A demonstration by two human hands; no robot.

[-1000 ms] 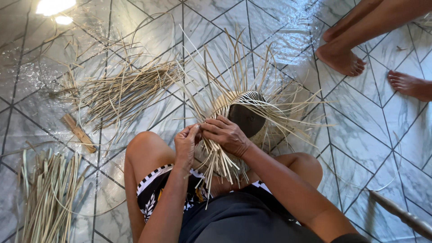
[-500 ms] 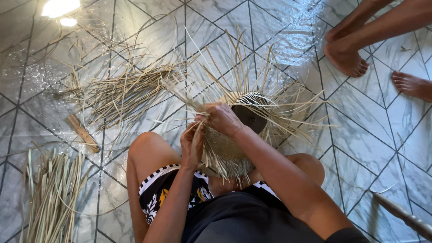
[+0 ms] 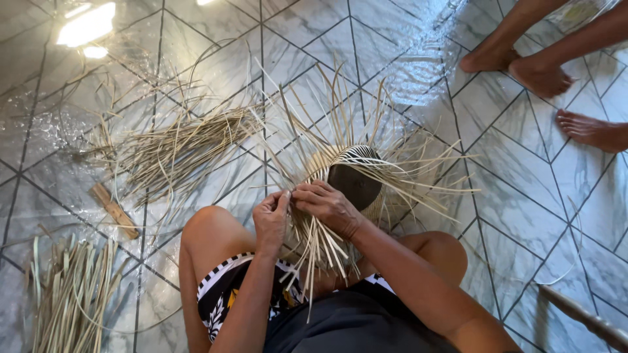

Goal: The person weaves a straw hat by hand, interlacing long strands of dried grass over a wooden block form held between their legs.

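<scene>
Loose straw strips are being pinched by the closed fingers of the left hand [image 3: 271, 219] and right hand [image 3: 329, 206] at the half-woven basket [image 3: 353, 183]'s near edge, over the lap; open tiled floor [image 3: 523, 196] is lying rightward.

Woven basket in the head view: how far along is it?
Done: the basket has a woven round body with a dark opening. In hand: the left hand and right hand pinch strips at the near edge over the lap. Left: many loose strip ends stick out unwoven all round, and more strips lie in a pile and a bundle on the tiled floor.
</scene>
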